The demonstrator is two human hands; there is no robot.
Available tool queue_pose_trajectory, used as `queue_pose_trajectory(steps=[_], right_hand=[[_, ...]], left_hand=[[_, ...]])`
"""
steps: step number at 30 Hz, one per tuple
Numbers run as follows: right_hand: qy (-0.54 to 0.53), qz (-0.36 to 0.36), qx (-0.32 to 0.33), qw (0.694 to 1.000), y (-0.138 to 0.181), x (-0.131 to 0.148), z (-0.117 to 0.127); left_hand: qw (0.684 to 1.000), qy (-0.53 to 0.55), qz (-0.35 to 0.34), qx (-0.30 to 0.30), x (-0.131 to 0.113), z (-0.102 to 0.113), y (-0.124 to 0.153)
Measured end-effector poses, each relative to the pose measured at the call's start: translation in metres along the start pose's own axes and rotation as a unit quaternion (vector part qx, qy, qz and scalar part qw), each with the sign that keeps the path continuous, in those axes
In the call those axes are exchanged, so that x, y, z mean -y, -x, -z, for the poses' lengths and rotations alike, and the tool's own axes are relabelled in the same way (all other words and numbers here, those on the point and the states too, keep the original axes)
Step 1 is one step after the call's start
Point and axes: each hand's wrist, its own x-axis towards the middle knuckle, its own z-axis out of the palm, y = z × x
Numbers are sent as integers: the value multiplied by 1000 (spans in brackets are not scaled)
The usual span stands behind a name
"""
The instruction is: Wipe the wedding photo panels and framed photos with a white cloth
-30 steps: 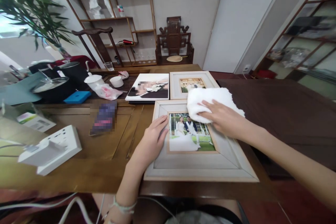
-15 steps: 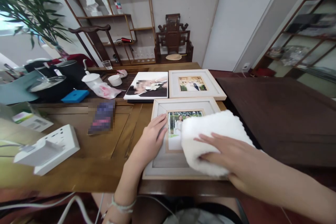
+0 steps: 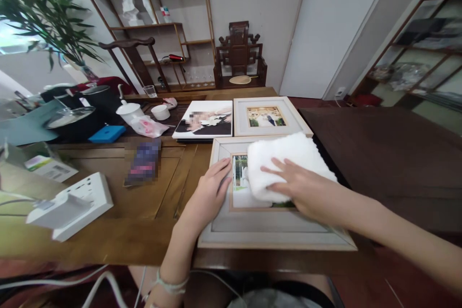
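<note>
A large pale picture frame (image 3: 252, 226) with a wedding photo lies flat at the table's near edge. My left hand (image 3: 209, 192) rests flat on its left border, fingers stretched out, holding nothing. My right hand (image 3: 306, 187) presses down with spread fingers on a folded white towel (image 3: 285, 161) that covers most of the photo and the frame's upper right. The towel lies under my palm, not gripped in a fist.
Behind it lie a smaller pale frame (image 3: 269, 118) and an unframed print (image 3: 204, 120). A white power strip (image 3: 72, 204), a blurred card (image 3: 142, 163), a blue box (image 3: 106, 133), cups and a black pot sit to the left on the wooden table (image 3: 144, 211). A dark surface (image 3: 390, 154) lies to the right.
My right hand slid the towel from the frame's top right down to its lower right, then back up toward the middle of the photo. My left hand stayed on the frame's left border.
</note>
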Motion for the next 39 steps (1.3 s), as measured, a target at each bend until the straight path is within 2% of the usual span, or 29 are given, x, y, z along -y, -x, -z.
queue_pose_trajectory(steps=[4, 8, 12, 15, 18, 20, 22, 25, 28, 33, 36, 39], right_hand=[[-70, 46, 20, 996, 33, 46, 21], [-95, 57, 8, 994, 42, 63, 25], [-88, 6, -26, 996, 24, 43, 6], [-31, -15, -88, 996, 6, 12, -7], [28, -48, -139, 989, -12, -19, -11], [47, -67, -141, 987, -22, -33, -10], [38, -77, -116, 990, -28, -37, -7], [-1, -60, -49, 997, -21, -21, -3], [-46, -21, 5, 999, 4, 13, 3], [-90, 49, 28, 994, 41, 60, 22], [-91, 46, 37, 994, 41, 65, 23], [-94, 10, 0, 995, 29, 51, 10]], left_hand=[[1000, -5, -8, -4, 0, -1, 0], [1000, -9, -16, -2, 0, 0, 0], [1000, -3, -7, -1, -1, 1, 1], [1000, 0, 4, -5, -2, 1, 2], [1000, 6, 9, -6, -2, 1, 2], [1000, 9, 15, -5, -1, 1, 2], [1000, 9, 19, -2, -1, 1, 3], [1000, 7, 16, 3, 0, 1, 3], [1000, 5, 11, -3, 1, 0, 3], [1000, 7, -6, -13, 2, -3, 3], [1000, 5, -6, -11, 3, -3, 3], [1000, 0, 0, -5, 1, -1, 3]])
